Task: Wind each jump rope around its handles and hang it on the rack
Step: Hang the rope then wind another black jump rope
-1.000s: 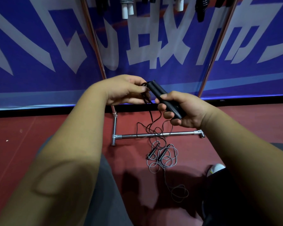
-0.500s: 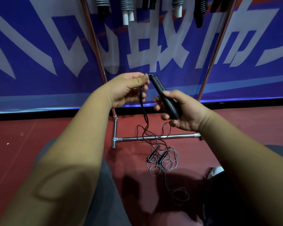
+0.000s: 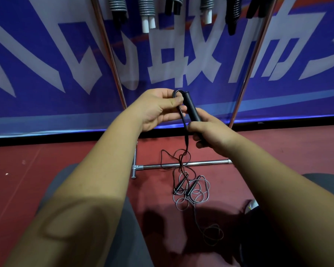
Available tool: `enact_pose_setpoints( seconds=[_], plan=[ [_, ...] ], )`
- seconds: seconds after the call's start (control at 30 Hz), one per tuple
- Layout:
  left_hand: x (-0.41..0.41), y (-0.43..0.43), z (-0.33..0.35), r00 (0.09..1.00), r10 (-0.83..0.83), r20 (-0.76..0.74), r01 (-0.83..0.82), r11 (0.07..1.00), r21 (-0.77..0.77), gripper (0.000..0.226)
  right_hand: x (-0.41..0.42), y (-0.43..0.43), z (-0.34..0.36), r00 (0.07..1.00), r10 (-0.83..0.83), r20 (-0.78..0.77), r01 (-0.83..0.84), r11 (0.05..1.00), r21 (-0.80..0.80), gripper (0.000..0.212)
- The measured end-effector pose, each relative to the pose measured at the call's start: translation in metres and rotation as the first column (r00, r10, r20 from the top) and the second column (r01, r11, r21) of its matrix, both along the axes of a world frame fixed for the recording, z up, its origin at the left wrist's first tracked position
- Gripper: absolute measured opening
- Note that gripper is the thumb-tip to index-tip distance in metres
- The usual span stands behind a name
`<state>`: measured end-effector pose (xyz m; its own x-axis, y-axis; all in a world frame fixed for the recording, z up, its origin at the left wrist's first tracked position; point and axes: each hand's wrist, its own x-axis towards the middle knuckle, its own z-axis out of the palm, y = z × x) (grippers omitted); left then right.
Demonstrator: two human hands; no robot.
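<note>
winding | our right hand grips the handles tilted up as a spool | our left hand pinches the cord at their top to lay a turn | slack hangs to the floor by the rack

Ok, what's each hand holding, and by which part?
The right hand grips the black handle by its lower end; the left hand pinches the cord looping off its top.
</note>
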<state>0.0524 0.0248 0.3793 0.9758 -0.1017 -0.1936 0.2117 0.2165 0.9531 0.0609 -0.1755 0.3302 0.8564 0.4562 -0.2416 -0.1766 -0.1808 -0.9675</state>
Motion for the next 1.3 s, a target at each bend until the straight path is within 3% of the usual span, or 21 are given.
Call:
enact_pose_setpoints(
  seconds=[0.17, 0.37, 0.5, 0.7, 0.87, 1.07, 1.23, 1.3],
  plan=[
    [-0.003, 0.001, 0.0, 1.0, 0.0, -0.004, 0.001, 0.975, 0.221, 0.013, 0.001, 0.003, -0.004, 0.998, -0.062, 0.021, 0.064, 0.994, -0.089, 0.019],
    [-0.004, -0.004, 0.0, 0.995, 0.077, 0.06, -0.094, 0.928, 0.36, 0.024, -0.002, 0.005, -0.002, 0.992, -0.049, -0.12, 0.052, 0.998, 0.024, 0.025],
    [-0.002, -0.007, 0.0, 0.993, 0.072, 0.089, -0.102, 0.907, 0.407, 0.017, -0.005, 0.006, -0.002, 0.986, 0.016, -0.163, 0.0, 0.995, 0.097, 0.041],
    [0.001, -0.01, -0.006, 0.991, 0.062, 0.118, -0.104, 0.915, 0.389, 0.025, -0.009, 0.009, -0.006, 0.992, -0.001, -0.126, 0.012, 0.996, 0.091, 0.038],
    [0.003, -0.015, -0.009, 0.995, 0.086, 0.058, -0.098, 0.966, 0.239, 0.018, -0.011, 0.011, -0.006, 0.992, -0.006, -0.124, 0.014, 0.998, 0.06, 0.031],
    [0.004, -0.013, -0.011, 0.992, 0.128, 0.011, -0.128, 0.978, 0.164, 0.021, -0.012, 0.012, -0.003, 0.991, -0.059, -0.12, 0.065, 0.997, 0.045, 0.018],
    [0.011, -0.007, -0.014, 0.979, 0.204, 0.007, -0.199, 0.946, 0.255, 0.038, -0.01, 0.011, 0.002, 0.984, -0.096, -0.153, 0.115, 0.987, 0.116, 0.025],
    [0.015, -0.003, -0.023, 0.971, 0.233, -0.053, -0.199, 0.914, 0.354, 0.026, -0.008, 0.01, 0.009, 0.979, -0.112, -0.168, 0.139, 0.977, 0.163, 0.025]
  ],
)
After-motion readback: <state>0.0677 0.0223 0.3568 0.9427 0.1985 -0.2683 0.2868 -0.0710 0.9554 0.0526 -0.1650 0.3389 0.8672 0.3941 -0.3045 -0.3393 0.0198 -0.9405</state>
